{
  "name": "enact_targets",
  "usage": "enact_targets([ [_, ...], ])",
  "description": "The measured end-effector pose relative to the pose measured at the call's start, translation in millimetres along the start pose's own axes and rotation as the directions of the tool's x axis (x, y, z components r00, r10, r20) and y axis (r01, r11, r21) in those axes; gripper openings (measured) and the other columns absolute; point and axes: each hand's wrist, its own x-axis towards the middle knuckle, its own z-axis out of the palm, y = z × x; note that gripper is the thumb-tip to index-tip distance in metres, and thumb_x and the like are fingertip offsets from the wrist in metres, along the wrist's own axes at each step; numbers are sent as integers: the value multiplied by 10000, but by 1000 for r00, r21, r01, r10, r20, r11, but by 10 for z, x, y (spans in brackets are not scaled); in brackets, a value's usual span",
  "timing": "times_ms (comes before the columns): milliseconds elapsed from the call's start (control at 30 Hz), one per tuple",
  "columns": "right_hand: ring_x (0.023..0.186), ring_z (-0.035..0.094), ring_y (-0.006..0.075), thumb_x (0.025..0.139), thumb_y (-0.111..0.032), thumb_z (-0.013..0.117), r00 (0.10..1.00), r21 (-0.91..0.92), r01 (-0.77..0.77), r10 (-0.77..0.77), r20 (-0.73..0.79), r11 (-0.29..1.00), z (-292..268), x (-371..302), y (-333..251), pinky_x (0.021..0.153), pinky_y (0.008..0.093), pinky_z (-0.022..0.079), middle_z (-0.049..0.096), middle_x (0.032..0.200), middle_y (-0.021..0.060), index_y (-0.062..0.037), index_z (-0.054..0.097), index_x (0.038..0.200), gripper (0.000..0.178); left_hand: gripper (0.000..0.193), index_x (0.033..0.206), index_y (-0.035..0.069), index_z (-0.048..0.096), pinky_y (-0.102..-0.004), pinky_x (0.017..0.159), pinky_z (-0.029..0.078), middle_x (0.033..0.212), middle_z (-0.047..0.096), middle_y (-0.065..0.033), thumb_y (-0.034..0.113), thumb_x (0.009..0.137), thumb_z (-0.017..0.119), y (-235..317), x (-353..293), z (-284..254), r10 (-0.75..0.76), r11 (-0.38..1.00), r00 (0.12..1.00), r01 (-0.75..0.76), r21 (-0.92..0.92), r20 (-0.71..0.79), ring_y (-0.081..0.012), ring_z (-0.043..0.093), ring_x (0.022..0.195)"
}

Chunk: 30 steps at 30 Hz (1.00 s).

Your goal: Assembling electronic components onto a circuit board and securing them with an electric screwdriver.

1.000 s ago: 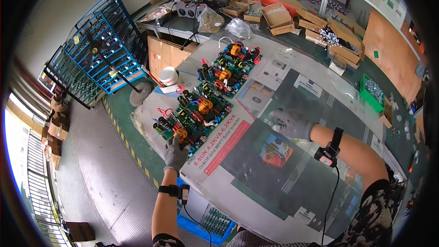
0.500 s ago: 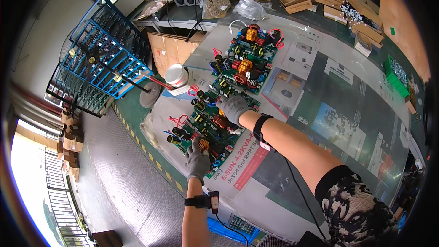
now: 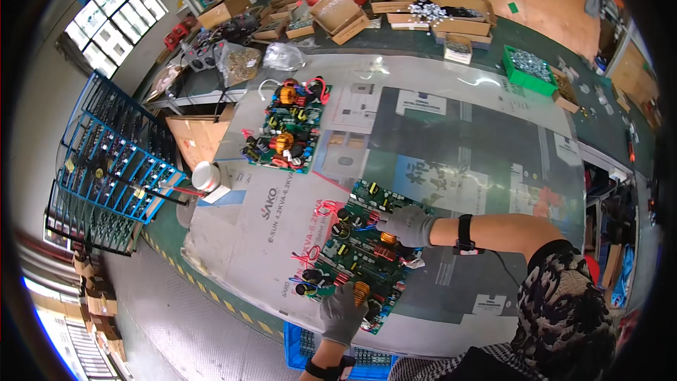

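The broad table (image 3: 233,240) filled most of the view, its top a glossy, printed sheet of white, grey and dark green that threw back the light. At the left stood a blue rack (image 3: 116,148), all slim straight bars, with many small pieces on its levels. A blue crate (image 3: 293,342) of smooth plastic showed below the table's near edge.

On the table were 2 circuit boards, both already thickly set with parts. The near board (image 3: 377,259) was in hand, close to the near edge; whether it rested flat or was slightly raised could not be told. The far board (image 3: 289,123) lay well apart with no hand on it, so just 1 of the 2 was being handled. Whether either lacked a part was too small to judge.

Both hands wore grey, matte fabric gloves. The left hand (image 3: 341,316) was curled in on the near board beside its lower coil (image 3: 360,293); the right hand (image 3: 409,226) bent its fingers down around the upper coil (image 3: 388,238). The exact pinch points were hidden. Both coils were rounded, ridged windings of coppery wire. Thinnest of all, soft red wires (image 3: 308,255) looped loosely off the board's left side.
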Motion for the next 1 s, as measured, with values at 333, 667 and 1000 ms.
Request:
enact_targets([
  [333,966,653,293,782,-100,677,940,-165,-325,337,53,931,282,-3050,1858,701,445,568,583,1195,36,-179,572,1226,463,495,1209,142,543,-478,653,542,953,618,-149,304,777,721,2764,598,1162,445,887,850,-377,-265,282,-362,667,755],
  [667,1144,581,291,809,-139,657,650,-21,-729,683,-335,684,310,-4036,3023,929,421,471,572,1262,82,-129,585,1198,395,416,1222,118,528,-460,636,539,984,619,-146,233,846,664,4712,1401,1869,486,839,849,-387,-383,206,-359,664,743],
  [1000,1129,570,238,804,-171,654,911,-315,-235,94,-402,920,1213,-4034,1646,1083,476,399,584,1154,54,-136,621,1101,301,234,1109,90,667,-429,702,525,964,674,-111,107,879,630,2766,750,1075,470,841,852,-352,-411,232,-332,657,804],
])
